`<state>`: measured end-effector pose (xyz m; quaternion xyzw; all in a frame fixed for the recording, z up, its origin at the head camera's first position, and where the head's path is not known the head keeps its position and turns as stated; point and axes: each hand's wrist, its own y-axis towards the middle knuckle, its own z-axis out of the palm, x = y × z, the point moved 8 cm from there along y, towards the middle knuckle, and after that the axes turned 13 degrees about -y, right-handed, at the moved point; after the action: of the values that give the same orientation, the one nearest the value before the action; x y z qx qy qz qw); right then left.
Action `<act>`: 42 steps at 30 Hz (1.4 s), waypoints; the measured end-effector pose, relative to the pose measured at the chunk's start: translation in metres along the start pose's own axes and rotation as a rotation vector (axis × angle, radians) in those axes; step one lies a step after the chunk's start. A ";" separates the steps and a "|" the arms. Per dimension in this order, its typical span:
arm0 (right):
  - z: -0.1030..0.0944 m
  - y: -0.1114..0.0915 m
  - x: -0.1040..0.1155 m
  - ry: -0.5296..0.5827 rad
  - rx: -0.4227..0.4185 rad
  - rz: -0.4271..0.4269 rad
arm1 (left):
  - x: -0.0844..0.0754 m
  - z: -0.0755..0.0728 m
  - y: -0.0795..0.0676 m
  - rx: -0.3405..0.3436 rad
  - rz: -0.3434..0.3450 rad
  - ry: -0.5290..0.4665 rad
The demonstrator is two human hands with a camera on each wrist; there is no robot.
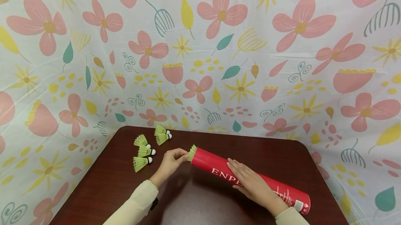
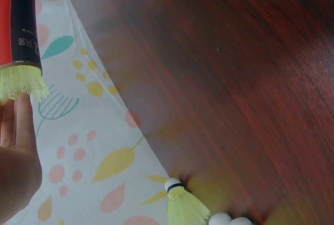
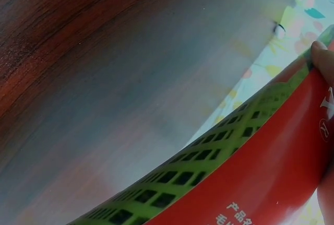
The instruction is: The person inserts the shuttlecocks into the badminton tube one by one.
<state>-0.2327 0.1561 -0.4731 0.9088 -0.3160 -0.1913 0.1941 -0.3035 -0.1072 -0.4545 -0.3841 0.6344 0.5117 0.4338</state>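
Observation:
A red shuttlecock tube lies slanted across the right half of the table, its open end toward the left. From that end sticks the yellow-green skirt of a shuttlecock, the rest of it hidden inside the tube. My left hand pinches the skirt's edge; in the left wrist view the fingertips meet the shuttlecock just below the tube rim. Over the tube's middle, my right hand holds it with the fingers wrapped across the top. The right wrist view shows the tube's green-and-black patterned side.
Several yellow-green shuttlecocks with white heads lie at the table's back left, among them a near one and a far pair. The dark wooden table meets a flower-printed curtain behind and at both sides.

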 end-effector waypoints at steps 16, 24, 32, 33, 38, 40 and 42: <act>0.001 0.000 -0.003 -0.006 0.018 0.014 | -0.002 0.014 0.002 0.072 0.016 -0.028; 0.005 -0.002 0.000 0.013 0.036 0.013 | -0.003 0.017 0.000 0.102 -0.060 -0.053; 0.003 -0.002 0.002 0.025 -0.011 -0.002 | 0.003 0.015 -0.001 0.110 -0.083 -0.081; 0.003 -0.002 0.002 0.026 -0.005 0.000 | 0.004 0.015 -0.001 0.111 -0.089 -0.092; 0.004 -0.003 -0.001 0.010 0.010 0.010 | 0.003 0.011 -0.002 0.115 -0.069 -0.124; 0.005 -0.002 -0.002 0.006 0.010 0.015 | 0.001 0.008 -0.002 0.113 -0.064 -0.129; 0.005 -0.001 -0.003 0.009 0.012 0.018 | 0.000 0.004 -0.002 0.105 -0.067 -0.129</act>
<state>-0.2366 0.1579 -0.4773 0.9079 -0.3243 -0.1836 0.1918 -0.3008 -0.1039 -0.4561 -0.3481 0.6180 0.4864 0.5102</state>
